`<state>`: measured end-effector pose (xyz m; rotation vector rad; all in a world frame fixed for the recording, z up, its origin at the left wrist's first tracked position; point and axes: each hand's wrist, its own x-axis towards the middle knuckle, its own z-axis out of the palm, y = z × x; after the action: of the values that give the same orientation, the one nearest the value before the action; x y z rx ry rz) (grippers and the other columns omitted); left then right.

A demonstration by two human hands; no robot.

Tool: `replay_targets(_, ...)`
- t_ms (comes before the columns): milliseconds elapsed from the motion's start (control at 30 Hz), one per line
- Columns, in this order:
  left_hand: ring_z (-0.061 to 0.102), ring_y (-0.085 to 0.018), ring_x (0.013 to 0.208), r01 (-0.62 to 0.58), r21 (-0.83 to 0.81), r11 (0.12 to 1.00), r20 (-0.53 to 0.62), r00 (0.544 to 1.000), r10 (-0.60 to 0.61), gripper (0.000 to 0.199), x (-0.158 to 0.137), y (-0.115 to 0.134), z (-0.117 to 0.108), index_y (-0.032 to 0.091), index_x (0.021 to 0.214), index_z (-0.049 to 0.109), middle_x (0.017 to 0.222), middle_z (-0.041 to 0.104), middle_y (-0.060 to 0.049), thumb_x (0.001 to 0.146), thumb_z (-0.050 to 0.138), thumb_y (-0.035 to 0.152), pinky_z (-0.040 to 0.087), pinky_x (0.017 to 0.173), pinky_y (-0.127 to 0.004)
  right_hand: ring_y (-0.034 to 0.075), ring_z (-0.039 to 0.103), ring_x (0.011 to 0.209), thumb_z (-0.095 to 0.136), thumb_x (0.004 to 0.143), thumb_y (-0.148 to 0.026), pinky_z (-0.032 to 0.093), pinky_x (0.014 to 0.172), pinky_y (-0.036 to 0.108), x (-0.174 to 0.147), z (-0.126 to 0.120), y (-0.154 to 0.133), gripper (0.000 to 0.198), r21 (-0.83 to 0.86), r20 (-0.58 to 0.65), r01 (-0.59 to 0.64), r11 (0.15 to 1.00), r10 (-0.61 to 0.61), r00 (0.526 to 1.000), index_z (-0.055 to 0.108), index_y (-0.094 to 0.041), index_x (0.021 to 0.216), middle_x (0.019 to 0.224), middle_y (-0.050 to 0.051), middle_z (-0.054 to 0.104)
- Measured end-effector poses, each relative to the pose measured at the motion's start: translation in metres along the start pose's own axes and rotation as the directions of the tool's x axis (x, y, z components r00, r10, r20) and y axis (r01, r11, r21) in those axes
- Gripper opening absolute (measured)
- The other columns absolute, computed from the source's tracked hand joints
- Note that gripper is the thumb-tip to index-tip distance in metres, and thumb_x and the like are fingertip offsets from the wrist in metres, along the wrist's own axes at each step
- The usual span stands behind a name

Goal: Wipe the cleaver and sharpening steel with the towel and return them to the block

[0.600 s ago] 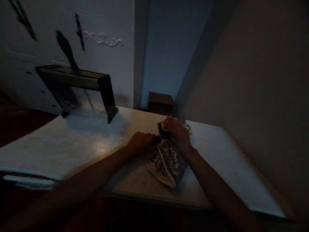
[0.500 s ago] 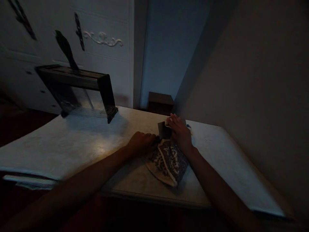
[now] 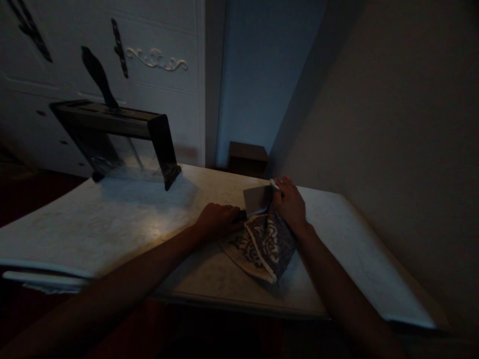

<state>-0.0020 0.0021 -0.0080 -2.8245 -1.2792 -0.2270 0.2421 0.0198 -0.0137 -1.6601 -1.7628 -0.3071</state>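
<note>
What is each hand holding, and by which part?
The left hand holds a knife by its dark handle; the right hand holds a patterned cloth by its upper end, at the knife's far end.

Cloth (image 3: 281,244): muted purple-brown ground, cream scroll motif, cream edging; tan section with dark brown figures
Blade (image 3: 256,200): plain grey
Tabletop (image 3: 333,239): off-white, faint tan mottling
Frame stand (image 3: 163,134): black sides, dark grey-brown top bar
Upright handle (image 3: 98,75): black
Cabinet door (image 3: 164,27): white, pale scroll ornament
Low box (image 3: 247,150): dark brown
Side wall (image 3: 392,124): plain grey-brown
Floor (image 3: 41,187): dark red
</note>
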Motion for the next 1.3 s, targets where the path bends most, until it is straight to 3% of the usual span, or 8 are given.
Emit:
replay_targets(267, 0.069, -0.026, 0.087, 0.038, -0.053, 0.998, 0.009, 0.999, -0.038, 0.042, 0.000, -0.001, 0.002, 0.020, 0.102, 0.067, 0.099, 0.074, -0.009, 0.090, 0.045, 0.053, 0.044, 0.066, -0.031, 0.028, 0.045, 0.133, 0.044, 0.086, -0.024, 0.035, 0.110, 0.046, 0.002, -0.002, 0.012, 0.046, -0.001, -0.016, -0.109, 0.994, 0.109, 0.994, 0.063, -0.011, 0.126, 0.141, 0.017, 0.052)
replay_targets(467, 0.069, -0.025, 0.084, 0.111, -0.111, 0.988, 0.031, 0.994, -0.108, 0.038, 0.000, 0.002, -0.003, 0.021, 0.096, 0.069, 0.092, 0.074, -0.008, 0.089, 0.046, 0.051, 0.042, 0.066, -0.031, 0.027, 0.051, 0.125, 0.043, 0.087, -0.029, 0.037, 0.106, 0.047, 0.001, -0.001, 0.018, 0.043, -0.026, -0.109, -0.147, 0.989, 0.143, 0.984, 0.065, -0.015, 0.122, 0.133, 0.015, 0.058)
replay_targets(800, 0.066, -0.022, 0.079, 0.171, -0.250, 0.953, -0.009, 0.984, -0.179, 0.032, 0.000, -0.001, 0.001, 0.023, 0.092, 0.070, 0.086, 0.072, -0.006, 0.087, 0.049, 0.046, 0.040, 0.067, -0.029, 0.029, 0.052, 0.098, 0.045, 0.086, -0.033, 0.040, 0.090, 0.043, 0.002, -0.008, 0.028, 0.039, -0.126, -0.197, -0.251, 0.960, 0.224, 0.954, 0.072, -0.013, 0.107, 0.097, 0.017, 0.061)
replay_targets(1033, 0.064, -0.020, 0.072, 0.184, -0.349, 0.919, -0.084, 0.970, -0.226, 0.033, 0.001, -0.004, -0.001, 0.022, 0.087, 0.071, 0.081, 0.072, -0.005, 0.087, 0.049, 0.046, 0.038, 0.062, -0.029, 0.022, 0.054, 0.070, 0.041, 0.086, -0.038, 0.039, 0.069, 0.033, 0.004, -0.014, 0.038, 0.033, 0.142, -0.075, -0.394, 0.908, 0.407, 0.910, 0.067, -0.018, 0.079, 0.072, 0.007, 0.063)
replay_targets(1133, 0.063, -0.018, 0.069, 0.171, -0.396, 0.902, -0.122, 0.964, -0.236, 0.033, 0.001, -0.006, -0.003, 0.021, 0.086, 0.071, 0.080, 0.072, -0.004, 0.086, 0.049, 0.046, 0.037, 0.060, -0.028, 0.019, 0.052, 0.065, 0.048, 0.083, -0.045, 0.038, 0.064, 0.031, 0.006, -0.012, 0.047, 0.031, 0.360, -0.091, -0.442, 0.821, 0.503, 0.859, 0.062, -0.020, 0.070, 0.065, 0.002, 0.061)
replay_targets(1300, 0.062, -0.017, 0.065, 0.091, -0.418, 0.904, -0.157, 0.973, -0.171, 0.029, 0.001, -0.011, -0.005, 0.021, 0.084, 0.071, 0.074, 0.071, -0.003, 0.083, 0.053, 0.043, 0.037, 0.058, -0.027, 0.015, 0.053, 0.059, 0.066, 0.071, -0.049, 0.040, 0.056, 0.026, 0.009, -0.008, 0.066, 0.029, 0.718, -0.032, -0.510, 0.473, 0.755, 0.655, 0.059, -0.020, 0.067, 0.058, -0.004, 0.058)
